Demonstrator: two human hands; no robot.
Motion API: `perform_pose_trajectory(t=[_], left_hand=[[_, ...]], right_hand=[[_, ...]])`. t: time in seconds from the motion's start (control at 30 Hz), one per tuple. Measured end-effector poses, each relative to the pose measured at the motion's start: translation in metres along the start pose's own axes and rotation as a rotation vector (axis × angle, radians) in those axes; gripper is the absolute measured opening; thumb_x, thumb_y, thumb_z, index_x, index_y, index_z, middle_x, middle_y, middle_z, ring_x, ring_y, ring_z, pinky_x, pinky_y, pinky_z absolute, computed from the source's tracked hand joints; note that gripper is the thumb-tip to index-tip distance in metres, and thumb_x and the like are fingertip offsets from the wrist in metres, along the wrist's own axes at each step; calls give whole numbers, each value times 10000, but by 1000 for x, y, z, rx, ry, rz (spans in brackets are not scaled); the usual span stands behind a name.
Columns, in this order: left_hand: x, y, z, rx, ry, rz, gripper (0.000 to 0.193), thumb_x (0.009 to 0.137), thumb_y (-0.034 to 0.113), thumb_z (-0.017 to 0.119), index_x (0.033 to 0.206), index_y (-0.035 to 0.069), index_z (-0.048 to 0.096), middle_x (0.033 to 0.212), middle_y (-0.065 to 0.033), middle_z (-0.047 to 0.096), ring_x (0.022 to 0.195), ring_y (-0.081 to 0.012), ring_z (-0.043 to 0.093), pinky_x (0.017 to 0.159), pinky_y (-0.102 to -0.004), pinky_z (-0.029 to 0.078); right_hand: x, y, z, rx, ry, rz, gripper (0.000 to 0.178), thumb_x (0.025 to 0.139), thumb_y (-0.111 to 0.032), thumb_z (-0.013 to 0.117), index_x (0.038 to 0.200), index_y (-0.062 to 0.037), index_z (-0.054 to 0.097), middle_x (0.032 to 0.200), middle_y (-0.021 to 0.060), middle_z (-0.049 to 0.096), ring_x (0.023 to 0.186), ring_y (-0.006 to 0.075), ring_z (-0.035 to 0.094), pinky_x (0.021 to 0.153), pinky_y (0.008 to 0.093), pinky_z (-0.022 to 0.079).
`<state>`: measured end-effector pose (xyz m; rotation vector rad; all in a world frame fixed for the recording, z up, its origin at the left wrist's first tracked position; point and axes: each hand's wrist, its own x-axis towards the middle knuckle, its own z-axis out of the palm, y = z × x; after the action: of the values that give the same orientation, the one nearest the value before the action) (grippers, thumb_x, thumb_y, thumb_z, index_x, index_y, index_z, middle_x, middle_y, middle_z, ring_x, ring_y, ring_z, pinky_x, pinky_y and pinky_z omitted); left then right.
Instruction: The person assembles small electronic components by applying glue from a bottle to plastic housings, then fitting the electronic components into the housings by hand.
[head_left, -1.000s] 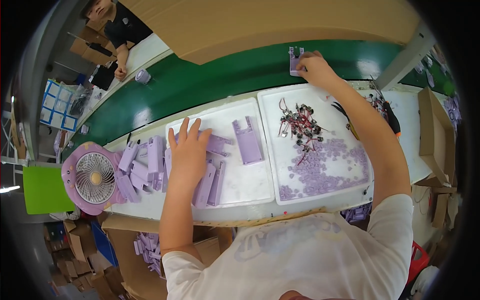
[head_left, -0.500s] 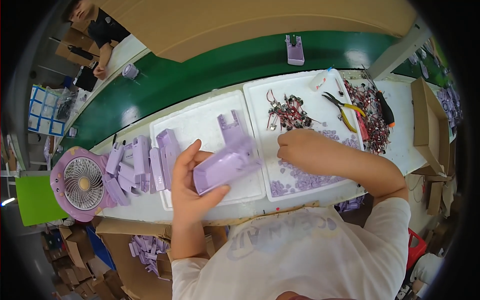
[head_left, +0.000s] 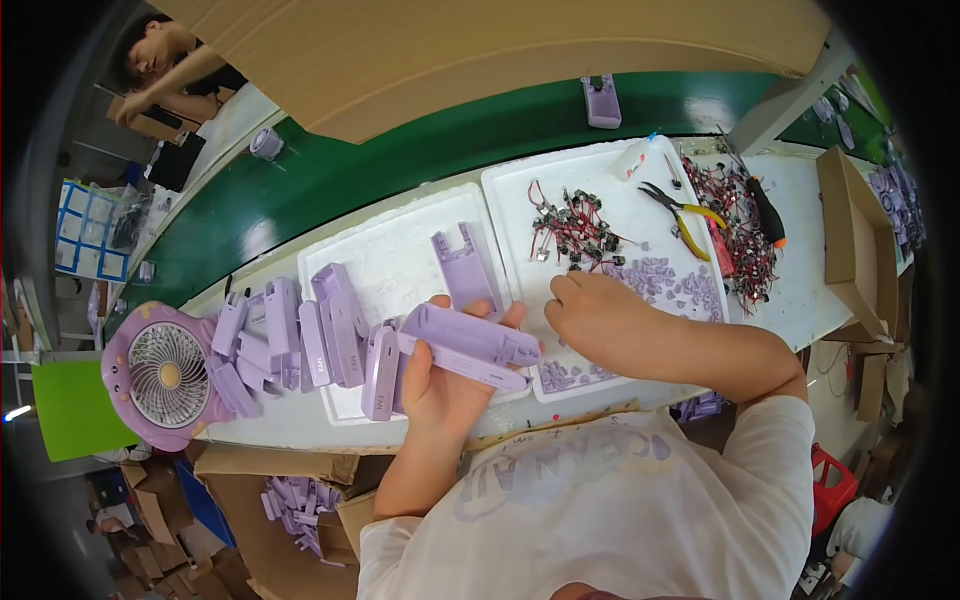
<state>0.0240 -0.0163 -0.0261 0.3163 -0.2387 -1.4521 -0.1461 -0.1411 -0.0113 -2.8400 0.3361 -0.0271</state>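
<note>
A light purple plastic housing [head_left: 462,335], hollow side up, lies across the fingers of my left hand [head_left: 445,395], the thumb against its near side. Just left of that hand stands a similar purple housing [head_left: 379,375]. My right hand [head_left: 588,312] hovers over the right white foam tray [head_left: 510,215], fingers pinched together near the housing's right end; what they hold, if anything, is hidden. Around that hand are many small purple plastic pieces [head_left: 655,285]. Beyond them sits a heap of red-and-black wired parts [head_left: 578,228]. Another open housing [head_left: 465,265] rests in the left foam tray [head_left: 385,235].
Yellow-handled pliers [head_left: 690,222] and a white bottle [head_left: 632,160] lie in the right tray, with a screwdriver [head_left: 768,215] beyond it. A pink fan [head_left: 165,375] and several housings [head_left: 283,320] stand left. A cardboard sheet [head_left: 500,60] overhangs the far side; a co-worker [head_left: 180,75] sits far left.
My left hand has moved right and turned the housing, bringing it close to my right hand. A housing now shows beside my left hand. The co-worker's arm has risen.
</note>
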Motion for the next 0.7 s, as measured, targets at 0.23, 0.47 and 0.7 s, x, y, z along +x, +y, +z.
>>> perform_pose_trajectory(t=[0.23,0.47,0.7], left_hand=[[-3,-4,-14,32,-62,-146,515,862,316,560,1312,133,388,1328,-149,406,1277,-328,329,962,-515,357],[-4,-13,-6,221,-74,-154,499,862,295,567,1281,67,421,1373,-160,365,1308,-320,285,945,-476,392],[-7,-11,-9,180,-62,-166,517,865,331,559,1276,49,421,1359,-174,375,1317,-314,270,929,-463,407]], right_hand=[[-1,7,-2,329,420,147,74,745,-10,579,811,-10,546,777,101,527,715,215,566,597,350,446],[4,-5,-12,931,434,253,68,810,-30,610,868,-29,574,790,66,550,697,140,555,590,275,438],[2,-3,-12,565,520,24,145,764,-55,652,890,-21,590,795,97,576,694,253,568,583,314,458]])
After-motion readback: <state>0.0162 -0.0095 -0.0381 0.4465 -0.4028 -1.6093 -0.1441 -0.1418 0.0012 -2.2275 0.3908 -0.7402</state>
